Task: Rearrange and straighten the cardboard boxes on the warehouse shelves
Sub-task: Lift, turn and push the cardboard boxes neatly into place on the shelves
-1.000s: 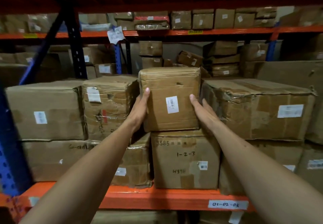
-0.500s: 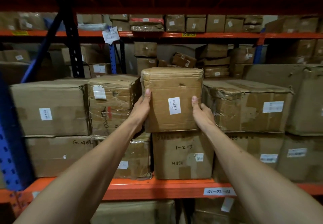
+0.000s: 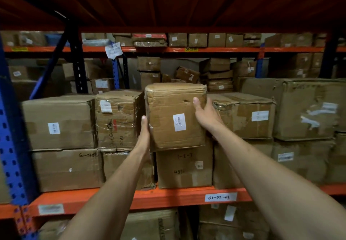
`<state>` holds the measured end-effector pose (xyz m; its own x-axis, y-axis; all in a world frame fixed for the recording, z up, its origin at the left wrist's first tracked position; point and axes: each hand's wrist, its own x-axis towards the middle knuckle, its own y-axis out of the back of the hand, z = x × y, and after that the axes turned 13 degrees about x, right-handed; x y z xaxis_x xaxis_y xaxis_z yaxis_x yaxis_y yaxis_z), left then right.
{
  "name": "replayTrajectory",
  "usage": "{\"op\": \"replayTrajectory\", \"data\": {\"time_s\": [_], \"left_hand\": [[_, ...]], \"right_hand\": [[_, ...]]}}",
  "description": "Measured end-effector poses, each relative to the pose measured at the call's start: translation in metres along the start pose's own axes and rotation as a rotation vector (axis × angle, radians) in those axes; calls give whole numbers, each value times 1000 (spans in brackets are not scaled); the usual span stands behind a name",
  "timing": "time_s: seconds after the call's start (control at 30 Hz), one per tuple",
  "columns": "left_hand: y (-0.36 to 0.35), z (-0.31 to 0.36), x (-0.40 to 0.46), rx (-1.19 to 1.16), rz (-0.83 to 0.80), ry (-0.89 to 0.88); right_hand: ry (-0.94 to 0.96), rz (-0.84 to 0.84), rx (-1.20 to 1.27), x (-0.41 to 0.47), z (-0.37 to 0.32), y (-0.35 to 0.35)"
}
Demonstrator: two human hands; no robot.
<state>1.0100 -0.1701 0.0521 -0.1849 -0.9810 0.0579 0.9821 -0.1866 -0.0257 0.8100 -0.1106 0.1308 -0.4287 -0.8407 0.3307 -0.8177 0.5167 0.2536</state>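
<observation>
A small cardboard box [image 3: 168, 108] with a white barcode label sits on top of a lower box marked "1-2-3" [image 3: 184, 168], in the middle of the orange shelf [image 3: 168, 197]. My left hand [image 3: 144, 136] presses flat against the small box's lower left edge. My right hand [image 3: 205, 114] grips its upper right side, thumb on the front face. The box stands slightly turned, its left side showing. Taped boxes flank it: one on the left [image 3: 116, 120] and a wide one on the right [image 3: 245, 116].
A blue upright post [image 3: 11, 136] stands at the far left. Larger boxes [image 3: 58, 122] fill the left of the shelf, a big crumpled one [image 3: 307, 108] the right. More boxes sit on racks behind and on the level below [image 3: 151, 224]. An orange deck hangs overhead.
My right hand has slid up the small box's right side, and my left hand has dropped to its lower left edge. The box has turned slightly, and the view shifted right.
</observation>
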Motion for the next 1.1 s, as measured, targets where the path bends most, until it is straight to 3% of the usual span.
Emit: {"op": "replayTrajectory", "data": {"time_s": [0.23, 0.4, 0.67, 0.8, 0.93, 1.1], "left_hand": [[-2, -9, 2, -446, 55, 264], [-14, -40, 11, -517, -49, 365], [-42, -33, 27, -946, 6, 143], [-36, -21, 30, -965, 17, 110], [-37, -8, 30, -943, 12, 71], [-38, 2, 13, -893, 29, 79]], "right_hand": [[339, -165, -490, 31, -74, 2], [303, -304, -797, 51, -75, 1], [276, -208, -464, 60, -55, 5], [218, -85, -171, 58, -53, 16], [-10, 14, 216, 60, -43, 35], [-25, 131, 342, 48, -34, 28]]}}
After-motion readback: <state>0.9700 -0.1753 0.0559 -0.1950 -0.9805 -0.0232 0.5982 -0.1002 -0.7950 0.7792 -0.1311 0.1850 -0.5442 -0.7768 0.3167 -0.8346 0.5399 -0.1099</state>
